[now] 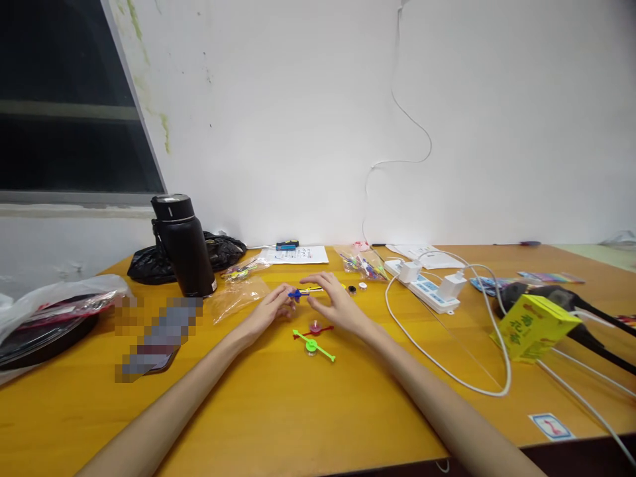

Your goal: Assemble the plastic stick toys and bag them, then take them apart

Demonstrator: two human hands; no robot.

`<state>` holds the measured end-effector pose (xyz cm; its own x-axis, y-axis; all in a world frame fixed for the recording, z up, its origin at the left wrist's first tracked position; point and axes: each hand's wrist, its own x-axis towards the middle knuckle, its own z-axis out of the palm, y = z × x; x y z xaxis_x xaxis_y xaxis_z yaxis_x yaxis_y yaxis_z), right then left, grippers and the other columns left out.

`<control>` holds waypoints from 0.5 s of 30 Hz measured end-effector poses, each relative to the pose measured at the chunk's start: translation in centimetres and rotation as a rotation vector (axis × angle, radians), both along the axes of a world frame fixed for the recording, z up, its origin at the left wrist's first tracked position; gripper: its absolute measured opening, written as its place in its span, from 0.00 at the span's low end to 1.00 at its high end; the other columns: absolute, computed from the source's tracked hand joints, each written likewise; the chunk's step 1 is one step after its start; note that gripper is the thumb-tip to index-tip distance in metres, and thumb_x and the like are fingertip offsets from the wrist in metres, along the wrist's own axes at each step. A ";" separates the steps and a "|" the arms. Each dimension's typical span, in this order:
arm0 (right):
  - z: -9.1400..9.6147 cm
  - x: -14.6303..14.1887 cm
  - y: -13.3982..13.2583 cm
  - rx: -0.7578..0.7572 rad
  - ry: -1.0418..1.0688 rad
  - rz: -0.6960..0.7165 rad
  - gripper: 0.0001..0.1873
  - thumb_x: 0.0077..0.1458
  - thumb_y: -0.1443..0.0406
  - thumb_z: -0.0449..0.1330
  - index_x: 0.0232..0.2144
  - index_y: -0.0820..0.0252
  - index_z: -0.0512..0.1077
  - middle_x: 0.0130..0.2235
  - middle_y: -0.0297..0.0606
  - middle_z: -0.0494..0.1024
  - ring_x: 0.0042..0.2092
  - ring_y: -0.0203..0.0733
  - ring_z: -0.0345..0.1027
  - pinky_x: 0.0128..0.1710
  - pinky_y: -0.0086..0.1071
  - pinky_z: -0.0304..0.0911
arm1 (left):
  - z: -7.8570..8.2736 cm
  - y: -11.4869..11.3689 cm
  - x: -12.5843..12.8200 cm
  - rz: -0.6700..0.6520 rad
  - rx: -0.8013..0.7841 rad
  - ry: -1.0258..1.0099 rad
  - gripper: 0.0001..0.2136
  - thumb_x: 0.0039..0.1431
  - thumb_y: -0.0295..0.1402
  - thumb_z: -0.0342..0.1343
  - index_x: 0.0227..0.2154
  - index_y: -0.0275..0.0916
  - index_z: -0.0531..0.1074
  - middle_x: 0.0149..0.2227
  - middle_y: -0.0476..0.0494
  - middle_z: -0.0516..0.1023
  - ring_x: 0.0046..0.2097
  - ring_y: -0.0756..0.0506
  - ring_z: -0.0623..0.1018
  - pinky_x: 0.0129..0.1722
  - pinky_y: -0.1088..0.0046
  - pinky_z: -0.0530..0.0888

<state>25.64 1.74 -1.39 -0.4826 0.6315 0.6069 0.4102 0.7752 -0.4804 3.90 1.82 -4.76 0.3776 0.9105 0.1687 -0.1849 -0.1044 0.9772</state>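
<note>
My left hand (271, 311) has its fingertips closed on a small blue plastic arrow (297, 294). To its right, my right hand (338, 307) curves over the table with thumb and fingers apart, and I see nothing gripped in it. Between the two hands lie thin yellow pieces (313, 289), partly covered by the right fingers. Closer to me, a green arrow spinner (311, 345) rests on a small clear round base. Just behind it is a red arrow spinner (316, 328). A black disc (352, 289) and a white disc (362, 286) lie beyond my right hand.
On the left stand a black flask (183, 245) and a phone (158, 358), its screen blurred. Plastic bags of coloured parts (362, 261) and paper sheets lie toward the wall. To the right are a white power strip (422, 285), looping cables and a yellow box (536, 328).
</note>
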 end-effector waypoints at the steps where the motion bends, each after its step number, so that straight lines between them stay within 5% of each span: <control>1: 0.1 -0.4 -0.4 -0.010 0.005 0.035 0.16 0.63 0.65 0.58 0.53 0.52 0.70 0.51 0.40 0.74 0.55 0.45 0.65 0.58 0.41 0.60 | -0.1 0.0 0.1 -0.019 -0.043 -0.052 0.16 0.62 0.48 0.57 0.42 0.39 0.72 0.37 0.46 0.71 0.38 0.48 0.71 0.39 0.73 0.68; 5: -0.1 -1.4 -0.9 -0.111 0.085 0.088 0.12 0.65 0.62 0.58 0.50 0.53 0.71 0.47 0.40 0.76 0.49 0.43 0.70 0.53 0.38 0.65 | -0.1 -0.5 0.6 -0.101 -0.152 -0.177 0.16 0.62 0.46 0.59 0.42 0.37 0.73 0.36 0.45 0.72 0.35 0.49 0.70 0.37 0.73 0.68; 15: -0.6 -1.7 -0.4 -0.522 0.358 0.199 0.16 0.61 0.54 0.61 0.47 0.56 0.69 0.35 0.35 0.79 0.36 0.40 0.75 0.41 0.35 0.69 | 0.8 -1.3 0.9 -0.149 -0.129 -0.144 0.14 0.60 0.45 0.62 0.41 0.40 0.72 0.34 0.48 0.72 0.36 0.50 0.72 0.35 0.76 0.67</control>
<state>23.94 1.32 -1.98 -0.4460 0.8057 0.3898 0.0284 0.4480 -0.8936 4.80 0.54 -4.00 0.4900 0.8639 0.1168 -0.3274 0.0581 0.9431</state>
